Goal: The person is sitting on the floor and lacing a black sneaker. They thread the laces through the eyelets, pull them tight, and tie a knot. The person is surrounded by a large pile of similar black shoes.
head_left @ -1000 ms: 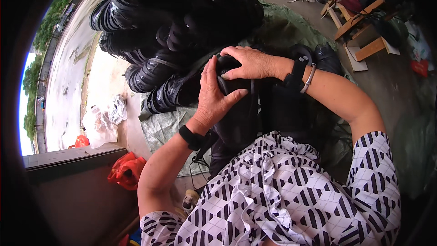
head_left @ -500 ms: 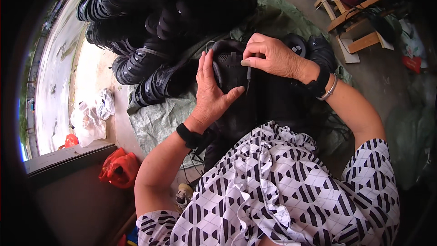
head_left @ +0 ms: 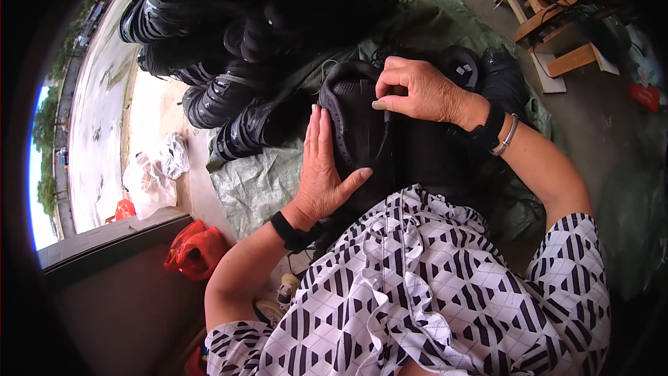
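Note:
A black shoe upper (head_left: pixel 355 122) lies across my lap, with a mesh patch and a row of holes along its left edge. My left hand (head_left: pixel 323 163) rests against its left side, fingers stretched out flat and thumb apart near the lower edge. At the upper's right edge, my right hand (head_left: pixel 410 94) is closed in a pinch, thumb against bent fingers. A dark shoelace (head_left: pixel 386 132) runs from under this pinch and hangs down along the upper; its grip between the fingertips is partly hidden.
Stacked black shoe uppers (head_left: pixel 229 97) stand ahead and left on a green tarp (head_left: pixel 254 174). More black pieces (head_left: pixel 497 73) lie beyond my right hand. A wooden stool (head_left: pixel 557 35) is at the far right, near another person's feet. A red plastic bag (head_left: pixel 195 251) sits at left.
My right hand has shifted slightly down and right from the upper's middle. My left hand has slid down a little along the side, uncovering more of the upper's left edge.

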Available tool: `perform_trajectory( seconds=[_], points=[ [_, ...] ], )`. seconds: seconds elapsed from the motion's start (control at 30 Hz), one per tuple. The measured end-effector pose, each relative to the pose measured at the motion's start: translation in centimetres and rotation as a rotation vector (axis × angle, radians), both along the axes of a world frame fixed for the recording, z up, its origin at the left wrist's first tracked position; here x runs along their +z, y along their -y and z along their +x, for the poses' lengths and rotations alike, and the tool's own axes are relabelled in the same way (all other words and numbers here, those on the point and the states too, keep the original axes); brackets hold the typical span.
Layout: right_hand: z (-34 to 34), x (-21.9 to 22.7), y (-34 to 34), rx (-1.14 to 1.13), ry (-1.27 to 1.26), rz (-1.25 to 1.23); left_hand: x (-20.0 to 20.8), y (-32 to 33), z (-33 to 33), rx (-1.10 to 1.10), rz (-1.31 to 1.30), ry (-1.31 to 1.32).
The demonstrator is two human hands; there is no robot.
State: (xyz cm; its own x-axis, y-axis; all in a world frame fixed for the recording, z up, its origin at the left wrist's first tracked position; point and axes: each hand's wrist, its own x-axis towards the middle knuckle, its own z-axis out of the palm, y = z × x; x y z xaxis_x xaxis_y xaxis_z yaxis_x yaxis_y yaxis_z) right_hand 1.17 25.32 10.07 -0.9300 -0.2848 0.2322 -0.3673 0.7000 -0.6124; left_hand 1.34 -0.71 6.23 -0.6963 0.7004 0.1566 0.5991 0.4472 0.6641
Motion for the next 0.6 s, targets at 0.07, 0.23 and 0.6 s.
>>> perform_trajectory(
  seconds=[0.07, 0.23, 0.6],
  points=[
    [-0.2, 0.1, 0.5, 0.015, -0.113, 0.050, 0.1, 0.7, 1.0, -0.016, -0.055, -0.053],
    [-0.8, 0.0, 3.1, 0.164, -0.261, 0.254, 0.1, 1.0, 2.1, -0.041, -0.069, -0.056],
    [-4.3, -0.5, 6.8, -0.051, 0.405, 0.259, -1.5, -0.2, 2.6, 0.012, -0.061, -0.126]
  ],
)
